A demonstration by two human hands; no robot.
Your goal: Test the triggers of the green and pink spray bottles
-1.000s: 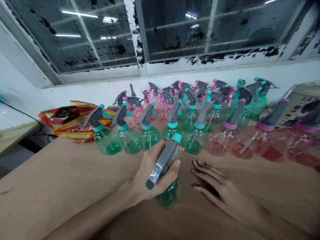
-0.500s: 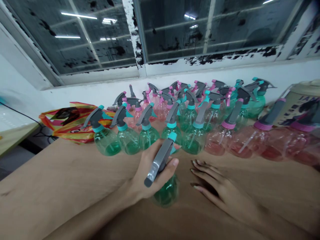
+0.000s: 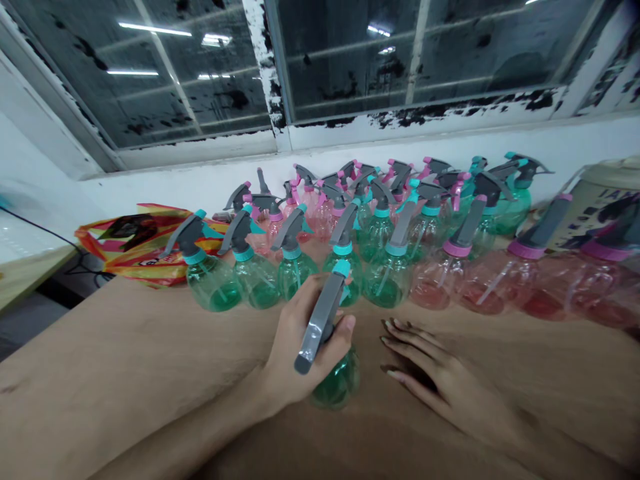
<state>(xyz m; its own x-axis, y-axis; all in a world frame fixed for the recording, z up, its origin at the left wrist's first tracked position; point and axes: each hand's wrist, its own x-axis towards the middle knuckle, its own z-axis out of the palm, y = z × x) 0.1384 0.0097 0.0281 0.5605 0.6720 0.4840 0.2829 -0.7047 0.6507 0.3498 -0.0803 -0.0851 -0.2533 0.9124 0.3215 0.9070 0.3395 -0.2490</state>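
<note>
My left hand (image 3: 297, 343) is wrapped round the neck of a green spray bottle (image 3: 339, 383) with a grey and turquoise spray head. The hand hides the collar and part of the body. Flat on the wooden table (image 3: 165, 360), my right hand (image 3: 445, 373) rests to the right of that bottle, fingers spread and holding nothing. Just beyond both hands runs a front row of spray bottles: green ones such as this green bottle (image 3: 257, 283) at the left and middle, pink ones such as this pink bottle (image 3: 433, 287) at the right.
More pink and green spray bottles crowd behind the front row, against the white wall (image 3: 175, 190) under a window (image 3: 190, 80). A red and yellow plastic bag (image 3: 150, 267) lies at the left. A beige printed container (image 3: 600, 193) stands at the far right.
The held spray bottle has shifted very slightly, its spray head turning a little. My right hand has stayed in place.
</note>
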